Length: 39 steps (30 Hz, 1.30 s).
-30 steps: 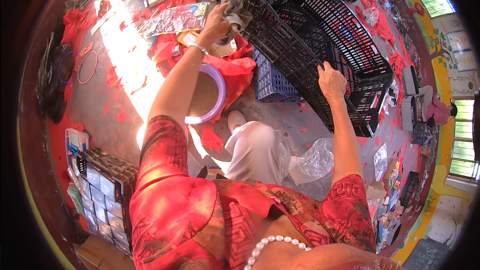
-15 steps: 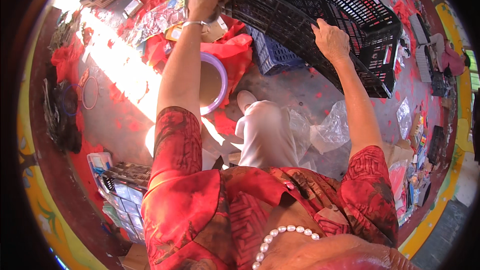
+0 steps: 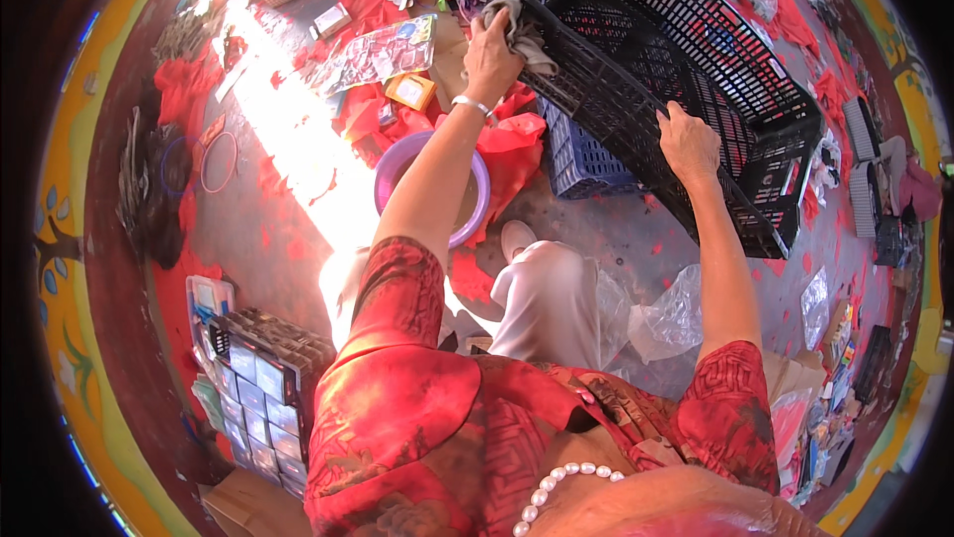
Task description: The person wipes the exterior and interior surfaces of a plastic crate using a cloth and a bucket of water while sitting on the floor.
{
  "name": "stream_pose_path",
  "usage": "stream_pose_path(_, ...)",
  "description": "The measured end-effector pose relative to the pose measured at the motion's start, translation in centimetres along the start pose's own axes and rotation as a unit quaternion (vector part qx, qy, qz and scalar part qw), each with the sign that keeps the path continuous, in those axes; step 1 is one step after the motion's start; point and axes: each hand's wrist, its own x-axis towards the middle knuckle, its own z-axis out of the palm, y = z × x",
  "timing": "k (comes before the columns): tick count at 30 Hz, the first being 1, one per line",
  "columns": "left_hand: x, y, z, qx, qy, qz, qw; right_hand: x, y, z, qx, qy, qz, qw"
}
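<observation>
A large black plastic crate [image 3: 696,50] with a latticed wall is held tilted in front of me, above the floor. My left hand [image 3: 492,55] presses a grey rag [image 3: 522,30] against the crate's near left corner. My right hand [image 3: 688,145] grips the crate's lower rim further right. Both arms reach up from red patterned sleeves.
Under the crate stand a blue crate [image 3: 581,154] and a purple basin [image 3: 432,189] beside red cloth [image 3: 507,145]. Packets, boxes and a clear plastic bag [image 3: 671,313] lie across the grey floor [image 3: 258,229]. A rack of small boxes [image 3: 253,388] sits at lower left.
The crate has swung closer and larger in view. My left hand with the rag has slid along the crate's corner, and my right hand has shifted along the lower rim.
</observation>
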Motion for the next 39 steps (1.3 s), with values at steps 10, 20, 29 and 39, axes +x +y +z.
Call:
stream_pose_path(10, -0.5, -7.9, -1.8, -0.009, -0.034, 0.086, 0.996, -0.2, -1.0, 1.2, -0.008, 0.042, -0.015, 0.999)
stream_pose_path(20, -1.6, -12.7, 3.1, -0.177, 0.034, 0.022, 0.983, 0.0, -3.0, 1.9, -0.008, 0.018, -0.003, 1.0)
stream_pose_path(29, 0.9, -9.5, 3.0, 0.033, -0.041, -0.046, 0.998, 0.8, -1.9, 1.9, -0.01, 0.029, 0.009, 1.0)
stream_pose_path(39, -1.6, -7.9, 4.5, -0.01, -0.041, 0.018, 0.999, 0.9, -2.1, 2.4, -0.011, 0.018, 0.02, 1.0)
